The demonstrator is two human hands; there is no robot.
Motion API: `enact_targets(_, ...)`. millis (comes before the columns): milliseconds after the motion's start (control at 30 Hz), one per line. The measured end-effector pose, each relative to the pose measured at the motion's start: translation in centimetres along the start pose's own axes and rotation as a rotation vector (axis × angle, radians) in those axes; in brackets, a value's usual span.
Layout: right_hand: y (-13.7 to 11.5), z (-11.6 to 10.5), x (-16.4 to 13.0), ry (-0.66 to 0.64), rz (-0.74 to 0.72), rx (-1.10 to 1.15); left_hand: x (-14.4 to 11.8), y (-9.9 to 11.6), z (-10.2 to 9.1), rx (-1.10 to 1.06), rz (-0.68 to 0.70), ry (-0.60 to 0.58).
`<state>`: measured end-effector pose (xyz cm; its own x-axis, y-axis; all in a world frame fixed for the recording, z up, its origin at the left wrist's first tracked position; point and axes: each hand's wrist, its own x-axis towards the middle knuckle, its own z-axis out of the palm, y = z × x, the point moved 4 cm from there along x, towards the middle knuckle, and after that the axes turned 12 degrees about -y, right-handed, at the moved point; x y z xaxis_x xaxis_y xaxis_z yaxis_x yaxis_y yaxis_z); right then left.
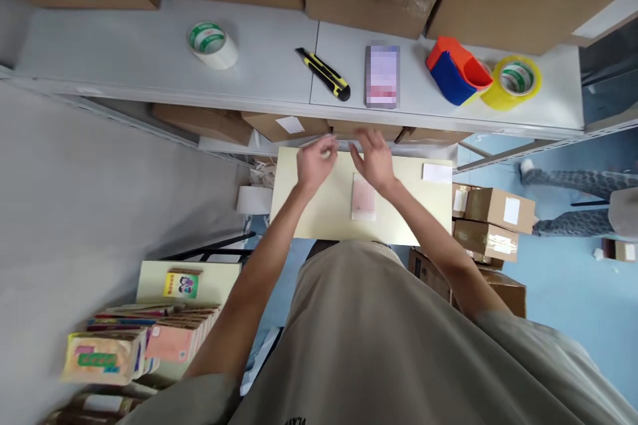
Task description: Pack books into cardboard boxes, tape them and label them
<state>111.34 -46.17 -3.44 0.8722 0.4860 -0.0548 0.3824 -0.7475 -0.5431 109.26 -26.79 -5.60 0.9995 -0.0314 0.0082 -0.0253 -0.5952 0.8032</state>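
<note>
My left hand (316, 163) hovers above the far left part of a cream tabletop (319, 212), its fingers curled in against the thumb. Whatever may be between those fingertips is too small and blurred to make out. To its right is my right hand (375, 158), fingers bent and slightly smeared, with a gap between thumb and forefinger and nothing visible in it. A pale pink booklet (363, 200) lies flat on the tabletop, just below my right hand and partly under its wrist. Near the right corner rests a white slip (437, 172).
On the grey shelf (269, 46) ahead sit a white tape roll (222, 53), a yellow-black box cutter (323, 74), a blurred-out phone-shaped object (383, 76), an orange-blue tape dispenser (453, 73) and yellow tape (528, 83). Cartons (498, 209) stand right; stacked books (104, 355) left. Someone's legs (573, 202) show at right.
</note>
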Motion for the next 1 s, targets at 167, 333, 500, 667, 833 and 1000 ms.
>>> enact_targets(167, -5.2, -7.2, 12.1, 0.117, -0.101, -0.011, 6.5, 4.2, -7.5, -0.045, 0.200, 0.231)
enact_targets(333, -5.5, -6.5, 18.4, 0.002, 0.040, -0.034, 7.6, 3.9, -9.1, -0.010, 0.223, 0.258)
enact_targets(500, -4.9, -5.9, 16.2, 0.027, 0.052, -0.169, 3.7, -1.0, -6.2, -0.026, 0.094, 0.203)
enact_targets(667, -2.9, -2.7, 7.4, 0.174, -0.113, -0.052, -3.6, -8.1, 2.8, 0.158, -0.154, -0.101)
enact_targets(833, 3.7, 7.6, -3.5, -0.047, -0.025, 0.049, -10.6, -12.1, 13.4, 0.280, -0.255, -0.491)
enact_targets(1000, 10.5, 15.2, -11.5, -0.184, 0.262, 0.113, -12.3, -13.5, 19.2, 0.245, -0.228, -0.557)
